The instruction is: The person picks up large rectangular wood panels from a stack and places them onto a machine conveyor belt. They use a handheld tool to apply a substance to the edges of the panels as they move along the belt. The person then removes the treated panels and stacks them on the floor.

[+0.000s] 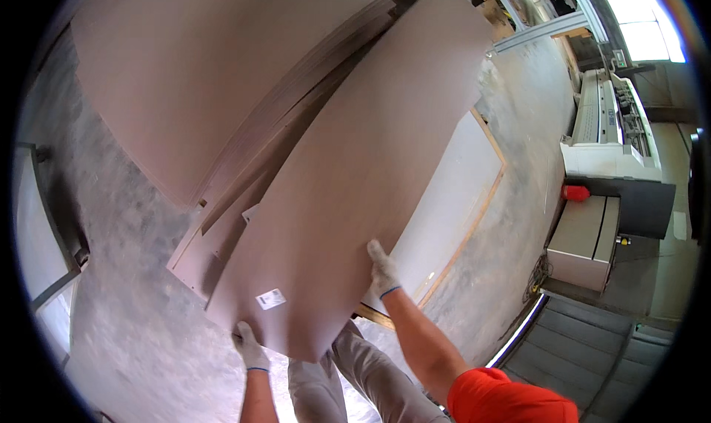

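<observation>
A long brown-pink board (348, 156) with a white label (270, 298) near its close end stretches away from me, tilted over other boards. My left hand (252, 347), in a white glove, grips the board's near edge close to its left corner. On the right long edge, my gloved right hand (384, 270) is closed with its thumb lying on top; the fingers beneath are hidden. Under the held board, more brown boards (194, 254) stick out on the left. A white panel with a wooden border (459, 186) shows from beneath on the right.
A large stack of brown boards (215, 67) stands at the far left. Concrete floor (126, 252) surrounds it. Along the right are a white machine (603, 156), a red object (575, 193) and a beige cabinet (581, 238). A metal frame (541, 30) stands at the back.
</observation>
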Demonstrator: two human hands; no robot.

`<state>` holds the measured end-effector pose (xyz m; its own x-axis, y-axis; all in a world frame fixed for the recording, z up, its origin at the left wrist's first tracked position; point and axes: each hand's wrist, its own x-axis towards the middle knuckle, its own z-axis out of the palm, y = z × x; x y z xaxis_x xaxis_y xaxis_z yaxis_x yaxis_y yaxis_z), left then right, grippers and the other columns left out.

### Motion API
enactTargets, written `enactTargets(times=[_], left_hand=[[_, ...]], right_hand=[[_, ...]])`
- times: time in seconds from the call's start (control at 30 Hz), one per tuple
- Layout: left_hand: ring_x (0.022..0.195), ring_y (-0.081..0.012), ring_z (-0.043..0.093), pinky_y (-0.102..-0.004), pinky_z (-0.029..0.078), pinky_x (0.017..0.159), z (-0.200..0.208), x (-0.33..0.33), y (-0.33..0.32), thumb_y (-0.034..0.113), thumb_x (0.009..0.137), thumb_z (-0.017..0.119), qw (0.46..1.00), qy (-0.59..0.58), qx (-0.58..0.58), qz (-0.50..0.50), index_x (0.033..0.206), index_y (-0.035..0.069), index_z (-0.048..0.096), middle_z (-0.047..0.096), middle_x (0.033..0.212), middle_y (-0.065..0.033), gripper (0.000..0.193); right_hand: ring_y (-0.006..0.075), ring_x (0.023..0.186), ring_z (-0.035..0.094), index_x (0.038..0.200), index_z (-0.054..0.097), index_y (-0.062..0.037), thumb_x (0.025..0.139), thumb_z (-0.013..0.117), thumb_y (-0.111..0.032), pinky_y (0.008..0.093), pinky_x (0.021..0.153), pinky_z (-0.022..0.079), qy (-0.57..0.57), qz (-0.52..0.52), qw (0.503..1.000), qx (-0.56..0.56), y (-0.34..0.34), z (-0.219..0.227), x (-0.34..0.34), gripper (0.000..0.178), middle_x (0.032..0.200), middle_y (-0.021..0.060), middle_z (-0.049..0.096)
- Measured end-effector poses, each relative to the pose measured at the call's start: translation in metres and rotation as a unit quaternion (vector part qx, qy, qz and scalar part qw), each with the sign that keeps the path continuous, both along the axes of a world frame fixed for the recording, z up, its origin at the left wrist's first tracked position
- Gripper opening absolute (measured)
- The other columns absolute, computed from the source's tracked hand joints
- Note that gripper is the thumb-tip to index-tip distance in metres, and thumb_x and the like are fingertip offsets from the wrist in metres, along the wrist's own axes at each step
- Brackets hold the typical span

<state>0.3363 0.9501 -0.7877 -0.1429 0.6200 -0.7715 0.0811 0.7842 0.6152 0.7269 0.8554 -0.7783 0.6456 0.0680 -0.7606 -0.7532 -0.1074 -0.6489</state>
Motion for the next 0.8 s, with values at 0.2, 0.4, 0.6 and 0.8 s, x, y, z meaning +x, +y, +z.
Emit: enactTargets(times=[0.2,0.4,0.6,0.8], left_hand=[[0.125,-0.0248,0.057,-0.0369,0.048,0.108,-0.030,-0.112,0.114,0.051,0.103,0.066,0.991,0.033,0.078,-0.106,0.148,-0.006,0.044,0.054,0.145,-0.0177,0.076],[0.125,-0.0245,0.058,-0.0378,0.050,0.106,-0.012,-0.086,0.127,0.055,0.101,0.067,0.998,0.012,0.054,-0.041,0.150,-0.005,0.042,0.055,0.143,-0.0163,0.082],[0.132,-0.0247,0.056,-0.0378,0.048,0.109,-0.008,-0.083,0.125,0.056,0.102,0.065,0.998,0.011,0.056,-0.039,0.155,-0.001,0.042,0.054,0.150,-0.0136,0.081],[0.133,-0.0264,0.055,-0.0395,0.048,0.110,-0.004,-0.068,0.109,0.056,0.102,0.064,0.999,0.007,0.046,-0.002,0.156,0.000,0.041,0.052,0.152,-0.0142,0.081]], right_hand=[[0.0227,0.104,0.069,0.131,0.066,-0.0029,0.091,0.085,-0.032,0.0398,0.091,0.057,0.060,0.179,0.976,-0.107,0.031,0.024,-0.057,0.053,0.118,0.0080,0.072],[0.0240,0.113,0.069,0.126,0.070,-0.0122,0.089,0.084,-0.036,0.0494,0.100,0.057,0.064,-0.091,0.990,0.084,0.013,-0.011,0.077,0.047,0.119,0.0040,0.074],[0.0279,0.106,0.072,0.119,0.071,-0.0119,0.090,0.082,-0.028,0.0508,0.096,0.059,0.067,-0.074,0.990,0.097,0.035,0.001,0.107,0.035,0.113,0.0034,0.076],[0.0275,0.114,0.068,0.120,0.071,-0.0092,0.092,0.081,-0.027,0.0468,0.100,0.056,0.057,-0.055,0.994,0.077,0.044,0.003,0.124,0.035,0.121,0.0068,0.073]])
